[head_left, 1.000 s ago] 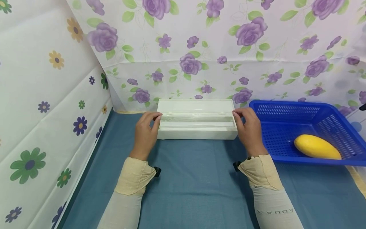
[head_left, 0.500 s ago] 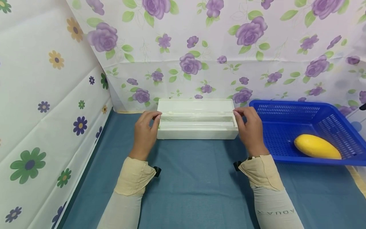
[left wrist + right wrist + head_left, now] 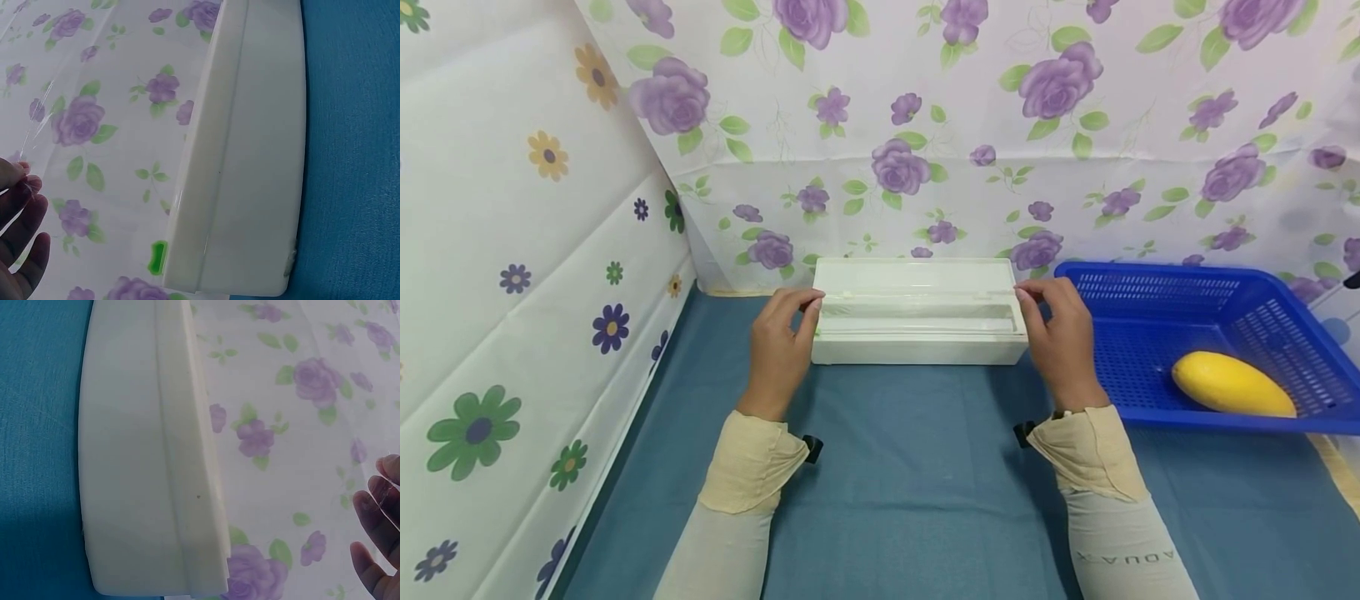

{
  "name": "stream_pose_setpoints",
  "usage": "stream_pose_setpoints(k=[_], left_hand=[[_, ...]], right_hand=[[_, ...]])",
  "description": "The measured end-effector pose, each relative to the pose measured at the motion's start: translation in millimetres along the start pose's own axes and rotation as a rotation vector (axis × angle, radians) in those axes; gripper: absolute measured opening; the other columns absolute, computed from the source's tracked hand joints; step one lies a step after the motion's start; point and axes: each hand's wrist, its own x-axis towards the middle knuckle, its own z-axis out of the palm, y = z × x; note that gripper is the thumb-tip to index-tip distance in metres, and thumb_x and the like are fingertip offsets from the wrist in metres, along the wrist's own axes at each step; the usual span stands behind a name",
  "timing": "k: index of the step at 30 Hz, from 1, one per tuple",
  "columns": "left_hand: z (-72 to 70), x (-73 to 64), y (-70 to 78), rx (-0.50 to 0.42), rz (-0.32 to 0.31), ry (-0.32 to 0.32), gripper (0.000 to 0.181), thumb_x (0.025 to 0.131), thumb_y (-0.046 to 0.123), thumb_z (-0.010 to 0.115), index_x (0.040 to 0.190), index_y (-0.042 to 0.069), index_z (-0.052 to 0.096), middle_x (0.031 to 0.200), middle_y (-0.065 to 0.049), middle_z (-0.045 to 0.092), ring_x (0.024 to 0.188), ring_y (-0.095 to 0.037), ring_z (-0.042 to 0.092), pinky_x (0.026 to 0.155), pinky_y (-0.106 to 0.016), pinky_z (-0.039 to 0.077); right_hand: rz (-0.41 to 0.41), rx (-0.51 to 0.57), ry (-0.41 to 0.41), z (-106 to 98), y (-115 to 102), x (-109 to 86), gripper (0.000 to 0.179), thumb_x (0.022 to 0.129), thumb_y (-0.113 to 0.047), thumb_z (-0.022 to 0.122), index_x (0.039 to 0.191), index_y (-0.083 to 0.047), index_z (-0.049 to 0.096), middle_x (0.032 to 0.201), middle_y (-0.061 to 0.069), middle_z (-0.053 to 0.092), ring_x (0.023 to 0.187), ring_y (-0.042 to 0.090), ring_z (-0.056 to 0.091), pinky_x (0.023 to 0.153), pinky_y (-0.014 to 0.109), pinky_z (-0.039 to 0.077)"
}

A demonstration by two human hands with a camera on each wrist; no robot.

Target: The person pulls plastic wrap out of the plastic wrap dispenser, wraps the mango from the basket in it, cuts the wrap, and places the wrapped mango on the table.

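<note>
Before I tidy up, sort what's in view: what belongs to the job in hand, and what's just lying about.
In the job:
white box
clear film
left hand and right hand, pinching the film

Apparently just lying about, held by neither hand:
blue basket
yellow fruit inside it

Smooth plastic box, glossy film

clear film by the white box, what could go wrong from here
The clear film could fold, cling to itself or tear, being thin and pinched by the left hand and right hand. The white box might slide if tugged, since both wrist views show the hands off it.
</note>
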Motion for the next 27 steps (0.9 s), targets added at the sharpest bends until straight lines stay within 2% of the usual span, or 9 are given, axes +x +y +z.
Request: stream_pose_setpoints(k=[5, 10, 27], left_hand=[[-1.1, 0.5, 1.8, 0.003, 0.006, 0.001, 0.022, 0.103, 0.017, 0.059, 0.111, 0.002, 0.073, 0.101, -0.014, 0.067, 0.089, -0.027, 0.063, 0.079, -0.047, 0.052], [-1.8, 1.2, 3.0, 0.014, 0.007, 0.006, 0.022, 0.103, 0.018, 0.059, 0.111, 0.002, 0.073, 0.102, -0.014, 0.067, 0.09, -0.026, 0.063, 0.079, -0.041, 0.051], [-4.9, 2.6, 7.0, -0.004, 0.02, 0.029, 0.02, 0.102, 0.016, 0.061, 0.111, 0.003, 0.073, 0.1, -0.015, 0.067, 0.09, -0.027, 0.064, 0.079, -0.042, 0.052]], right_hand=[[-0.005, 0.009, 0.007, -1.3, -1.2, 0.3, 0.019, 0.102, -0.015, 0.06, 0.108, 0.0, 0.07, 0.096, 0.018, 0.062, 0.09, 0.03, 0.059, 0.079, 0.042, 0.045], [-0.004, 0.009, 0.017, -1.9, -3.0, 1.3, 0.019, 0.102, -0.015, 0.06, 0.108, 0.001, 0.07, 0.097, 0.018, 0.062, 0.09, 0.03, 0.059, 0.079, 0.04, 0.045], [-0.017, 0.022, 0.049, -4.7, -7.8, 3.4, 0.017, 0.101, -0.013, 0.061, 0.108, 0.0, 0.071, 0.096, 0.017, 0.063, 0.091, 0.03, 0.059, 0.079, 0.037, 0.043]])
